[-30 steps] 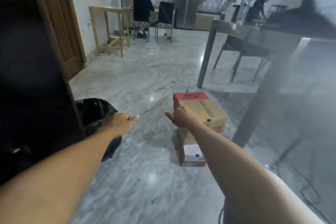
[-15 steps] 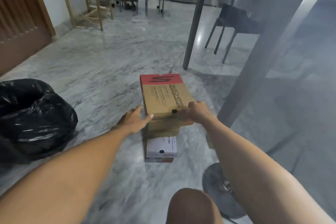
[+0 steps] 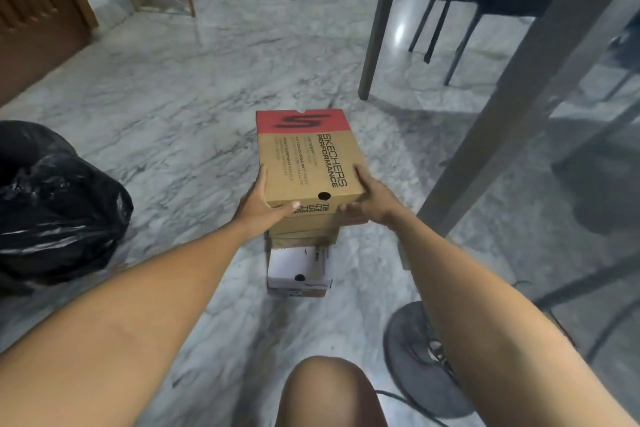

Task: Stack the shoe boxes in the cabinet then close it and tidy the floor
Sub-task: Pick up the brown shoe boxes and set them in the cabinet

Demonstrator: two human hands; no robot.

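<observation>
The Skechers shoe box [image 3: 308,156] tops a floor stack over a white shoe box [image 3: 298,269], right of the black rubbish bag [image 3: 59,204], gripped at its sides by left hand [image 3: 258,206] and right hand [image 3: 372,199]; no cabinet shows, so stacking, closing and tidying seem undone.

Beside the black rubbish bag [image 3: 59,204]: three shoe boxes in one stack — a brown Skechers box [image 3: 308,156] on top, another brown box [image 3: 304,230], a white box [image 3: 298,270] lowest. Two hands.
</observation>
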